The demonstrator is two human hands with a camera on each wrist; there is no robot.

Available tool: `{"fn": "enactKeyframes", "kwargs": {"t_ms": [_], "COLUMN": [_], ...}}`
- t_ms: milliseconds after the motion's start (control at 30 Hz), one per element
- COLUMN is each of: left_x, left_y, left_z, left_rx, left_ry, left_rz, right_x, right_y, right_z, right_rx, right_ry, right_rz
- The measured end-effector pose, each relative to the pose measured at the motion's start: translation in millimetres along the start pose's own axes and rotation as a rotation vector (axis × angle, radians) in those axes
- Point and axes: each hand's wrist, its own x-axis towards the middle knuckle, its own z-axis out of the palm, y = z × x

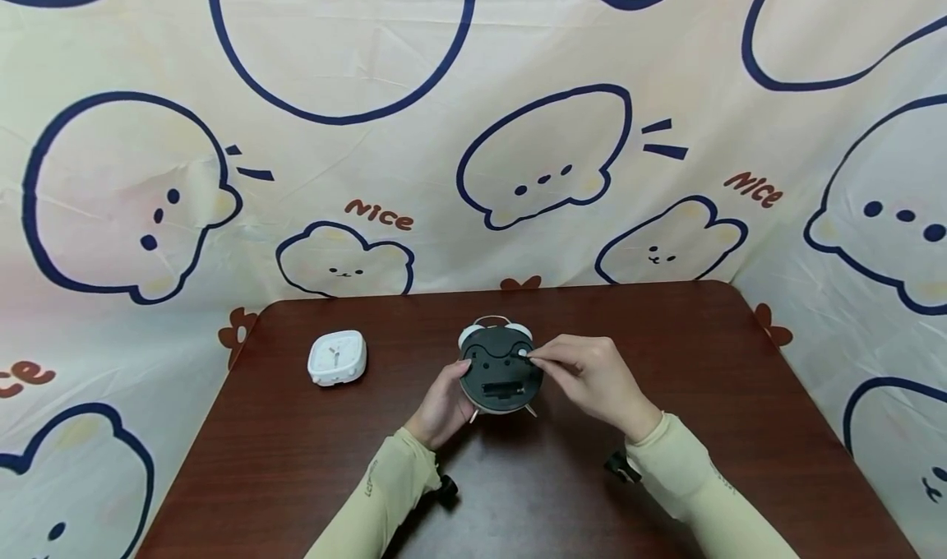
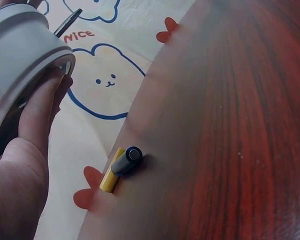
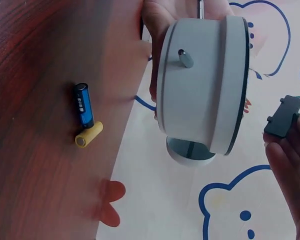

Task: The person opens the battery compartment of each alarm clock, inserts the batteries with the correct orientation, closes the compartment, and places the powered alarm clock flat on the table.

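Observation:
A twin-bell alarm clock (image 1: 497, 362) faces away in the head view, its dark back and the open battery slot (image 1: 503, 390) showing. My left hand (image 1: 442, 403) grips the clock by its left side, thumb at the edge of the back. In the right wrist view the white casing (image 3: 197, 80), a short metal leg (image 3: 185, 58) and one bell (image 3: 190, 151) are visible. My right hand (image 1: 592, 370) pinches a small dark battery cover (image 3: 284, 117) by the upper right of the clock's back, apart from the casing in the right wrist view.
Beyond the clock, a blue battery (image 3: 84, 106) and a yellow battery (image 3: 89, 134) lie close together on the brown table (image 1: 296, 485). A white rounded-square object (image 1: 337, 358) sits at the back left. Printed cloth (image 1: 414, 173) hangs behind the table.

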Motion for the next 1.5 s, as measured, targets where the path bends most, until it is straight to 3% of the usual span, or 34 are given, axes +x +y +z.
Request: {"fn": "enactKeyframes", "kwargs": {"t_ms": [367, 700, 1000, 1267, 1500], "left_x": [-1.3, -1.3, -2.2, -4.2, -4.1], "left_y": [-2.6, -1.7, -1.3, -0.3, -0.4], "left_z": [-3.3, -5.0, -5.2, -5.7, -5.7], "left_rx": [0.008, 0.018, 0.019, 0.023, 0.013], "left_ry": [0.006, -0.030, -0.032, -0.020, -0.036], "left_rz": [-0.011, 0.006, 0.012, 0.013, 0.017], "right_x": [-6.8, -15.0, -25.8, -35.6, -40.8], "right_y": [20.1, 60.0, 85.7, 102.9, 112.5], "right_z": [-8.6, -11.7, -13.4, -13.0, -11.6], "right_rx": [0.002, -0.062, 0.001, 0.059, 0.028], "right_ry": [0.035, -0.013, -0.078, -0.139, -0.175], "right_rz": [0.211, 0.446, 0.614, 0.723, 0.782]}}
